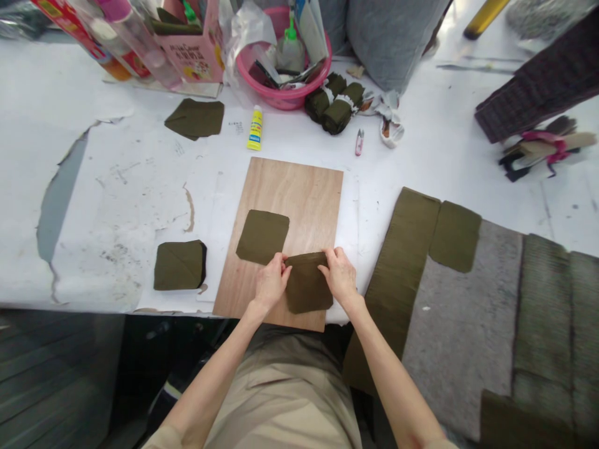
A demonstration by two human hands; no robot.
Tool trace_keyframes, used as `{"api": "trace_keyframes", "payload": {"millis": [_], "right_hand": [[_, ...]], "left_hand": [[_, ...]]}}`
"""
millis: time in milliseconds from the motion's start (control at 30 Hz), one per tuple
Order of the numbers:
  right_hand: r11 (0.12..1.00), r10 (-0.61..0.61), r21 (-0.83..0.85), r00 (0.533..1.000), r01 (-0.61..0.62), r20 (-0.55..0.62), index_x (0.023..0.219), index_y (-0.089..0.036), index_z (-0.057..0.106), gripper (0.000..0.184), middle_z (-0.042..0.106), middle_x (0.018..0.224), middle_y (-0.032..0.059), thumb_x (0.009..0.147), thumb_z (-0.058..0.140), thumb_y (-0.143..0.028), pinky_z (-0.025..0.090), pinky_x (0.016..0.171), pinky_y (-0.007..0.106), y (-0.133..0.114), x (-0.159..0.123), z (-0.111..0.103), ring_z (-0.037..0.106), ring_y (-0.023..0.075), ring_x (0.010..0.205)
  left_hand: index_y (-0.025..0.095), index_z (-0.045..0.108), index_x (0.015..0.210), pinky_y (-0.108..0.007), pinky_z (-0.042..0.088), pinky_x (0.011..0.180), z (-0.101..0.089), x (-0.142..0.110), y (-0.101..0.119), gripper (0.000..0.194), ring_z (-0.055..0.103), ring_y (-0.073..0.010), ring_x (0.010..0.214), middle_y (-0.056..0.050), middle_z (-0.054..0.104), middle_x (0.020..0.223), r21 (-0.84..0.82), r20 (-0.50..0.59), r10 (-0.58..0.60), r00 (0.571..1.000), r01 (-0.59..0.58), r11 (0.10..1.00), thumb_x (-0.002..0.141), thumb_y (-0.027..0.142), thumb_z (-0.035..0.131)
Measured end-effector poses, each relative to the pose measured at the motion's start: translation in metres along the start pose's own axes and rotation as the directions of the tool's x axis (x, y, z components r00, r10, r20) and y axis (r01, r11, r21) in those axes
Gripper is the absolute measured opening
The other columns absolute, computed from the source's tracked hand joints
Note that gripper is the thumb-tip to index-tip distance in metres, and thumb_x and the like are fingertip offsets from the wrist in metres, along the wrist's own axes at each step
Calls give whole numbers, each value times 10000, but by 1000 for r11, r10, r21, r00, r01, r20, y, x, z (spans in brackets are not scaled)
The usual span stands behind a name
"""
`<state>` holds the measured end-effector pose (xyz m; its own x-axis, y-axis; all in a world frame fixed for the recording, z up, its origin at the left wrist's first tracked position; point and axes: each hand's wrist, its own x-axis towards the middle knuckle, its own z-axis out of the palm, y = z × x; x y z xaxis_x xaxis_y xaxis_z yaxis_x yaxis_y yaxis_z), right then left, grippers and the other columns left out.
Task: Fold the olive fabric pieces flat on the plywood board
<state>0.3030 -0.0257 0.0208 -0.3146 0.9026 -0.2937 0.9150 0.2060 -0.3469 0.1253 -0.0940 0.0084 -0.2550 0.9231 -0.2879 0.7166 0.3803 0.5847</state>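
Note:
Between my two hands is an olive-green fabric piece (309, 285) with angled lower corners. My left hand (272, 279) pinches its upper left corner, and my right hand (340, 274) pinches the upper right one. The piece is over the lower part of a light wooden board (299, 187). A second olive fabric piece (263, 237) of like shape lies flat on the board, just up and left of my left hand. Left of the board sits a stack of olive fabric pieces (180, 266).
Beyond the board lie a yellow glue tube (255, 129), small pink thread snips (359, 143) and rolled olive bundles (344, 109). A pink basin (281, 96) of supplies stands behind. Larger olive and grey fabric panels (463, 330) cover the right side. A co-worker's sleeve (538, 81) reaches in there.

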Motion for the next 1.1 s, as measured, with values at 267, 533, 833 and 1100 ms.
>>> {"api": "trace_keyframes", "payload": {"millis": [267, 533, 833, 1100], "right_hand": [[997, -50, -49, 997, 53, 54, 982, -222, 537, 249, 554, 959, 27, 777, 676, -246, 338, 589, 253, -2, 15, -4, 531, 152, 802], [984, -178, 36, 972, 174, 156, 765, -191, 544, 83, 575, 838, 29, 755, 595, -126, 330, 616, 254, -1, 23, -9, 517, 149, 762], [446, 51, 888, 994, -109, 96, 718, -205, 436, 185, 470, 658, -46, 757, 578, -316, 377, 588, 233, 10, -11, 23, 460, 118, 629], [54, 162, 989, 979, -137, 126, 727, -195, 461, 233, 470, 632, -65, 709, 666, -303, 331, 558, 205, 9, -47, -4, 420, 86, 586]], "left_hand": [[201, 504, 1026, -219, 376, 575, -1, 2, 0, 174, 551, -117, 606, 28, 578, 703, 20, 40, -16, 999, 15, 1000, 855, 216, 530], [206, 493, 1130, -257, 442, 622, -5, 4, 11, 280, 580, -158, 797, -64, 528, 1089, 302, 47, 123, 991, -132, 944, 852, 184, 520], [195, 531, 840, -323, 473, 787, -21, 20, 6, 48, 533, -191, 947, -42, 542, 978, 107, 114, 273, 955, -285, 953, 802, 183, 558], [289, 578, 1098, -431, 454, 952, -13, 23, 11, 382, 637, -230, 970, -24, 700, 953, -571, 307, 147, 940, 58, 819, 849, 533, 422]]}}
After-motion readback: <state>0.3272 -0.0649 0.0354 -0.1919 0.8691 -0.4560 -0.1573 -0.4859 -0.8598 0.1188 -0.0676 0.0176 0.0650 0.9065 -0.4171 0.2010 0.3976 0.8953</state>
